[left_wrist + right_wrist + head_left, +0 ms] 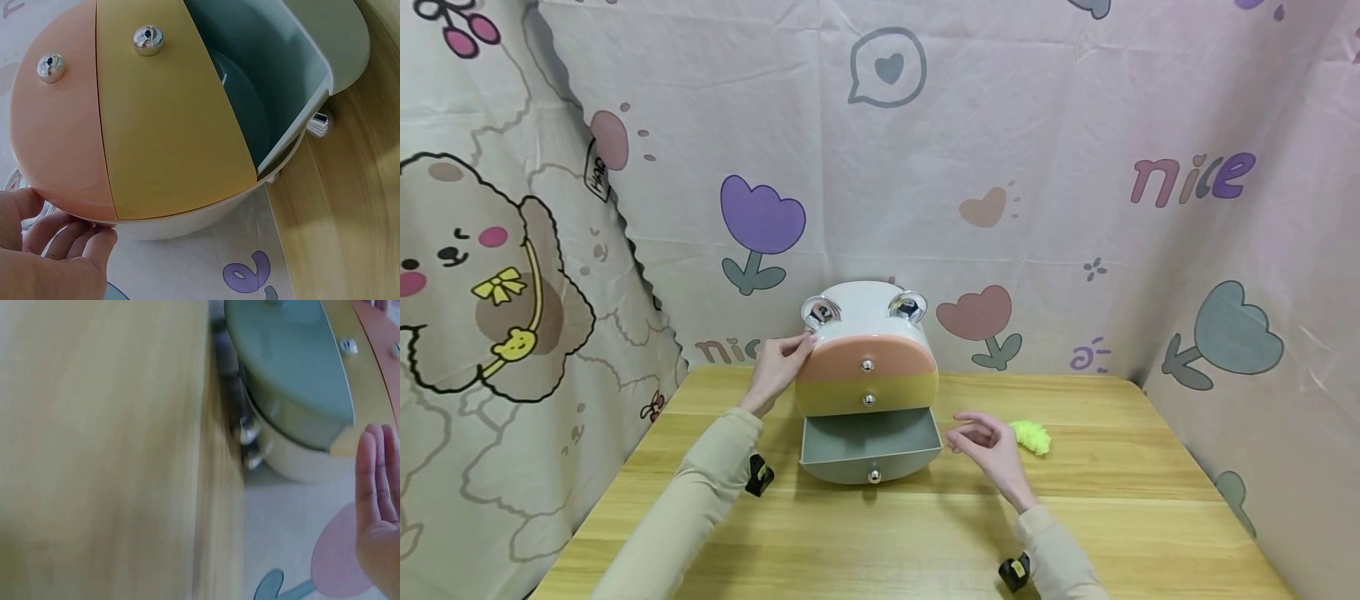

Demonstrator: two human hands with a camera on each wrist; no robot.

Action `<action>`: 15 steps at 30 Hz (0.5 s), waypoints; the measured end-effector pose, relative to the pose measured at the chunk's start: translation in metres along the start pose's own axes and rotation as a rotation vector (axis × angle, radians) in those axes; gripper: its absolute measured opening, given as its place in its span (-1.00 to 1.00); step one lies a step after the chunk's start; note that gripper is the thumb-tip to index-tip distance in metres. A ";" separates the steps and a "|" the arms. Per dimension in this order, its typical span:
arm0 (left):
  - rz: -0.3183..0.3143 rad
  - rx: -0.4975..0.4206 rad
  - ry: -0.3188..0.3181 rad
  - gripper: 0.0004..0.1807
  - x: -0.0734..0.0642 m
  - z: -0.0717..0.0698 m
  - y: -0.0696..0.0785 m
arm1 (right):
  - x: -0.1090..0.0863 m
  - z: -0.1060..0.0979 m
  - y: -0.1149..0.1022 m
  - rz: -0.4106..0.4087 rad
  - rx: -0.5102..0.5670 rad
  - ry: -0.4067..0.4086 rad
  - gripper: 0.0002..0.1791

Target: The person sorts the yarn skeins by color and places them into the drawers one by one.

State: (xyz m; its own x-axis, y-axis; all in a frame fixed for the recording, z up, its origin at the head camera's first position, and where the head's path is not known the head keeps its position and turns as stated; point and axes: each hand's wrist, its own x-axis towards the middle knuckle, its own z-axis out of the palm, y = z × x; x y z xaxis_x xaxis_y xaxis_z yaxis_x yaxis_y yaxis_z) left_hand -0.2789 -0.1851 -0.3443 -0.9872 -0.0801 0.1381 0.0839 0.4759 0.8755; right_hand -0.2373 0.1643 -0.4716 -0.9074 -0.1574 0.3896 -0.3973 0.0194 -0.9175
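Note:
A small frog-shaped drawer box (868, 354) stands on the table, with a white top and two shiny round eyes. Its orange and yellow drawers are closed, while the green bottom drawer (872, 468) is pulled out; no contents show in its visible part. At the box's upper left edge, below one eye, my left hand (777, 367) grips the side with thumb and bent fingers. My right hand (988, 450) hovers just right of the green drawer, fingers loosely bent and holding nothing. Beyond it lies a bright yellow-green fuzzy bundle (1032, 437).
The wooden table (1112, 517) reaches back to a printed curtain (880, 183) close behind the box. Another curtain hangs along the left. Small black devices (759, 475) show beside both wrists.

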 end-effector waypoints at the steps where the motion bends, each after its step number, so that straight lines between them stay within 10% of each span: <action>1: -0.001 -0.001 -0.001 -0.48 0.000 0.000 0.000 | 0.001 -0.003 0.001 0.001 -0.009 0.006 -0.60; 15: 0.003 -0.003 0.010 -0.48 -0.001 0.000 0.000 | 0.007 -0.043 0.012 0.020 -0.086 0.169 -0.50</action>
State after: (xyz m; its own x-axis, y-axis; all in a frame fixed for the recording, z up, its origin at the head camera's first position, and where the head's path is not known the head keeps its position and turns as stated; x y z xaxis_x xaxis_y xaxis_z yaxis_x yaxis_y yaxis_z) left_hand -0.2781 -0.1853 -0.3445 -0.9855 -0.0879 0.1451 0.0868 0.4734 0.8766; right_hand -0.2545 0.2063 -0.4765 -0.9226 0.0115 0.3856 -0.3823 0.1066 -0.9179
